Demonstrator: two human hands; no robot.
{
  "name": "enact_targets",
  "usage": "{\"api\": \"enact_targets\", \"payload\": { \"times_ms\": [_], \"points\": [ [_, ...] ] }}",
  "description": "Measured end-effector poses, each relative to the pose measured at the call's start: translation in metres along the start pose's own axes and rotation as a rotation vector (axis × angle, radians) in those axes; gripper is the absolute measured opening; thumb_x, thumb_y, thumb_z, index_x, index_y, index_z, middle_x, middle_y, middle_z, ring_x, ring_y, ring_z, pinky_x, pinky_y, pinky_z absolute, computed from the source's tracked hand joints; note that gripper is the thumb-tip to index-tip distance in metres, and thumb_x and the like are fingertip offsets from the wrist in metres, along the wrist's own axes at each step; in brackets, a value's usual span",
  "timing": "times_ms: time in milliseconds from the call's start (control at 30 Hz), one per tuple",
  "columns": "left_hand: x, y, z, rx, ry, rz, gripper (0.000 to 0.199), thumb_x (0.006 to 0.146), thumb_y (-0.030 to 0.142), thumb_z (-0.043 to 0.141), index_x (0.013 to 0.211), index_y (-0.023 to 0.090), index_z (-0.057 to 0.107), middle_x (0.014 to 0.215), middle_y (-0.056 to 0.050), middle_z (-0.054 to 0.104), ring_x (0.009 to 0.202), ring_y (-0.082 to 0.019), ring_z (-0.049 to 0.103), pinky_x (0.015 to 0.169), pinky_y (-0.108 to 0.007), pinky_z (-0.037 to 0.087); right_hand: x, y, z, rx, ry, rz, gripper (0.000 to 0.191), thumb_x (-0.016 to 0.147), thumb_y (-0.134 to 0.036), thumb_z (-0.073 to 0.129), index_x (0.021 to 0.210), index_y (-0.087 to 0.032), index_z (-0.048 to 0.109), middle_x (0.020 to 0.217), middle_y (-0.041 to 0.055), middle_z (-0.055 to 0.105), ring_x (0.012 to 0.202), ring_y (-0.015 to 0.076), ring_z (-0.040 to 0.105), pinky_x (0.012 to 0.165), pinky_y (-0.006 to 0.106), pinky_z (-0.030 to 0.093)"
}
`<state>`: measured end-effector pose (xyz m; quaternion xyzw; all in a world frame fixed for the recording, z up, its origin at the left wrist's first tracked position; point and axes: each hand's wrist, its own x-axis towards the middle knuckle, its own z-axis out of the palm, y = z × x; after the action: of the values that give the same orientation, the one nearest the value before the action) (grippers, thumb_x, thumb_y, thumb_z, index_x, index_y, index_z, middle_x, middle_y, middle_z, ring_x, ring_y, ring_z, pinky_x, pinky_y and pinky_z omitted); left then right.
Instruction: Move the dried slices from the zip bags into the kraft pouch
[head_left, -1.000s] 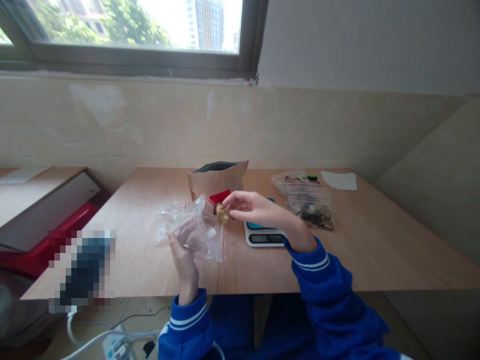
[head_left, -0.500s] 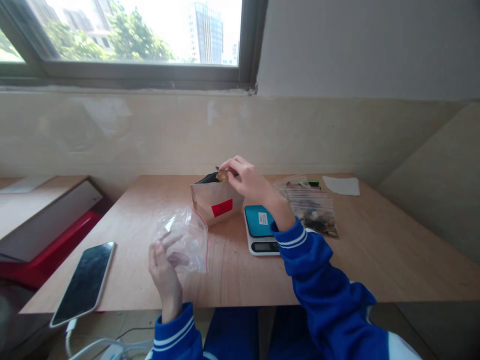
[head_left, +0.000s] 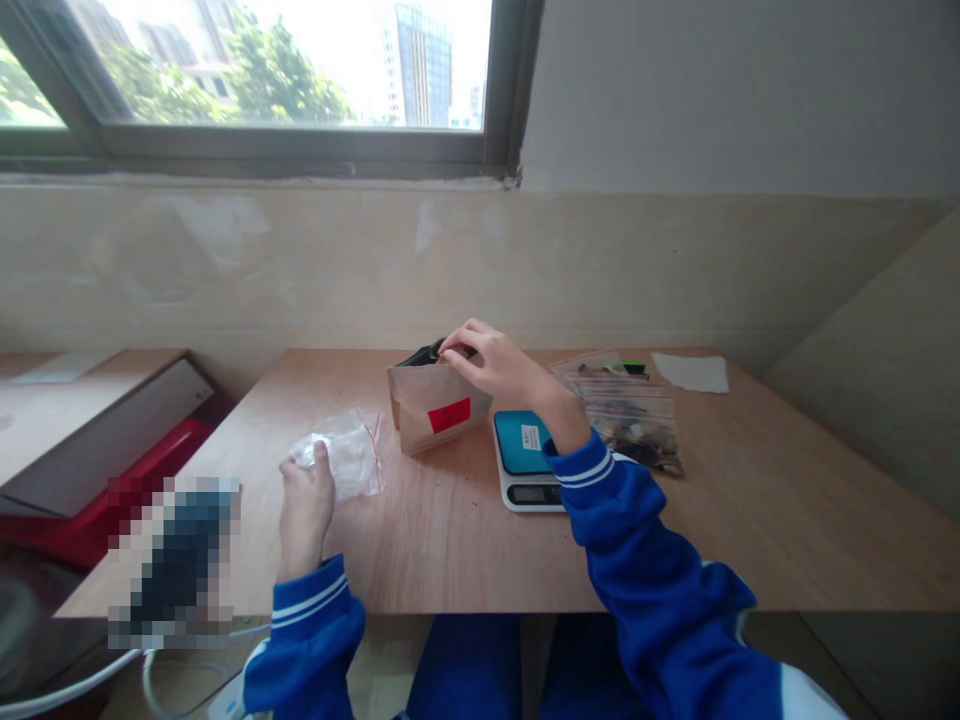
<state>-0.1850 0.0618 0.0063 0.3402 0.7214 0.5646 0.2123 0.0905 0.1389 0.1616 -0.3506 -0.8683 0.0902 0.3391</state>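
A brown paper pouch (head_left: 435,415) with a red label stands open on the wooden table (head_left: 480,540). My right hand (head_left: 491,365) reaches over the pouch's top, fingertips inside the dark opening; whatever they hold is hidden. My left hand (head_left: 304,505) rests on the table at the left and pinches the corner of a clear zip bag (head_left: 345,462) that lies flat, with a red seal line. Both sleeves are blue with white stripes.
A small scale (head_left: 525,460) with a blue platform sits right of the pouch. Filled zip bags (head_left: 626,410) lie behind it, a white paper (head_left: 690,372) at the far right. A blurred phone (head_left: 176,560) lies at the table's left front edge. A red box (head_left: 97,480) stands left.
My right hand carried a brown lump from the clear bag to the pouch and now dips into its opening. My left hand lowered the clear bag flat onto the table.
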Motion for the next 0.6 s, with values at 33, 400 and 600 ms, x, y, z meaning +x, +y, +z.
{"api": "enact_targets", "payload": {
  "times_ms": [33,400,600],
  "points": [
    [0.001,0.001,0.001,0.058,0.033,0.006,0.070,0.082,0.055,0.063,0.128,0.003,0.049,0.133,-0.033,0.050,0.131,-0.047,0.046,0.108,-0.065,0.033,0.000,0.001,0.001,-0.025,-0.002,-0.004,0.021,0.099,-0.023,0.048,0.099,-0.015,0.068,0.101,0.0079,0.063,0.101,0.0188,0.059,0.093,0.032,0.044],
    [-0.027,0.023,0.009,0.460,0.168,0.130,0.066,0.091,0.046,0.053,0.146,0.013,0.038,0.150,-0.025,0.034,0.140,-0.044,0.034,0.112,-0.063,0.026,0.002,-0.006,0.007,-0.230,0.065,0.011,0.015,0.099,-0.022,0.051,0.100,-0.015,0.064,0.104,0.0095,0.069,0.100,0.0236,0.060,0.092,0.037,0.040],
    [-0.004,0.004,-0.004,0.285,0.171,-0.114,0.065,0.094,0.039,0.044,0.144,0.001,0.029,0.133,-0.033,0.052,0.128,-0.043,0.052,0.107,-0.063,0.035,-0.019,-0.026,0.010,0.010,0.240,-0.037,0.019,0.100,-0.024,0.046,0.096,-0.017,0.063,0.102,0.0082,0.065,0.099,0.0200,0.059,0.091,0.034,0.043]
  ]
}}
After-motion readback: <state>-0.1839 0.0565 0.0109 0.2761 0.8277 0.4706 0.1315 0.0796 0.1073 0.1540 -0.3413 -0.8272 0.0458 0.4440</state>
